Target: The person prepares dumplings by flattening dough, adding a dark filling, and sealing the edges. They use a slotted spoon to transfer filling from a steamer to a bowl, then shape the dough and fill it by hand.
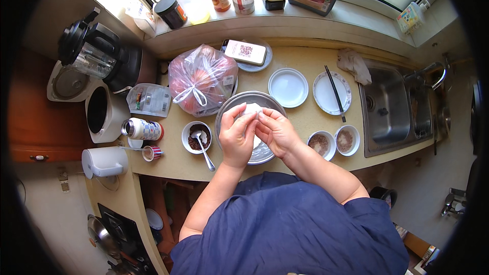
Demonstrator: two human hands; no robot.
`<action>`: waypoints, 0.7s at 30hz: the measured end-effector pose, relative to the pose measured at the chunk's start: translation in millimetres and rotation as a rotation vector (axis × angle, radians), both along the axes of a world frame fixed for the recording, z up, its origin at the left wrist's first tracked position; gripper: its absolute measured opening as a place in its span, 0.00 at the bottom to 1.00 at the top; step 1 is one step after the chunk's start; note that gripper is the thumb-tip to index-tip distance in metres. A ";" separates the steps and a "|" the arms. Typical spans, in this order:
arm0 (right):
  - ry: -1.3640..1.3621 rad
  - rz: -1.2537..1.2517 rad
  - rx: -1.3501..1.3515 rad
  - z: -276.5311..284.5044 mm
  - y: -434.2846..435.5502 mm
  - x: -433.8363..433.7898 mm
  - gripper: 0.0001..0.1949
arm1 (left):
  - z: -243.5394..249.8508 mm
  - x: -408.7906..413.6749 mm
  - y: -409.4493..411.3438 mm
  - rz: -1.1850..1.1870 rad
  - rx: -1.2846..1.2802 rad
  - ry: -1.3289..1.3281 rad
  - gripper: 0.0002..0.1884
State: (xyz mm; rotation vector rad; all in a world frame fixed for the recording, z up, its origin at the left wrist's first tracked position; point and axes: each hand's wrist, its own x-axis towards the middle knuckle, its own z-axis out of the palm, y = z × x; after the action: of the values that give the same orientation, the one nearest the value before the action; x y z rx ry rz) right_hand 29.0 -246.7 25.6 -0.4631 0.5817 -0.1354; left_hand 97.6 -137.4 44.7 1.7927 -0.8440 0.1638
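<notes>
A small lump of white dough (pixel 252 109) is pinched between the fingertips of my left hand (pixel 236 135) and my right hand (pixel 277 131). Both hands hold it up over a round metal bowl (pixel 269 99). More white stuff (pixel 256 143) shows inside the bowl, in the gap between my wrists; the hands hide most of it. Left of the bowl stands a small white bowl (pixel 185 137) of dark, crumbly filling (pixel 194 144). A metal spoon (pixel 206 157) rests in it, handle towards me.
Behind the metal bowl sits a tied plastic bag of round reddish produce (pixel 202 78). A white plate (pixel 288 88), a plate (pixel 320 89) with black chopsticks (pixel 335 93), and two small bowls (pixel 322 144) lie right, before the sink (pixel 386 107). An open flask (pixel 147 129) lies left.
</notes>
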 end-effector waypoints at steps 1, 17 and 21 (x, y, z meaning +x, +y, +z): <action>0.029 -0.005 -0.012 2.6 2.3 0.0 0.11 | -0.1 0.5 -0.5 0.008 -0.001 -0.026 0.12; -0.195 0.018 0.141 15.0 2.1 -0.7 0.13 | -13.1 -0.8 10.8 -0.068 0.097 -0.477 0.15; -0.221 -0.022 0.133 13.1 -0.7 2.4 0.11 | -6.5 -2.2 18.0 -0.110 0.234 -0.499 0.17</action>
State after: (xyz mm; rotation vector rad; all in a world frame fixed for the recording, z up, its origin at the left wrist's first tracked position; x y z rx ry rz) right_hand 31.5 -247.4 38.7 -0.3076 0.3766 -0.1658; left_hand 95.4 -119.4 38.2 1.9474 -1.3581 0.4705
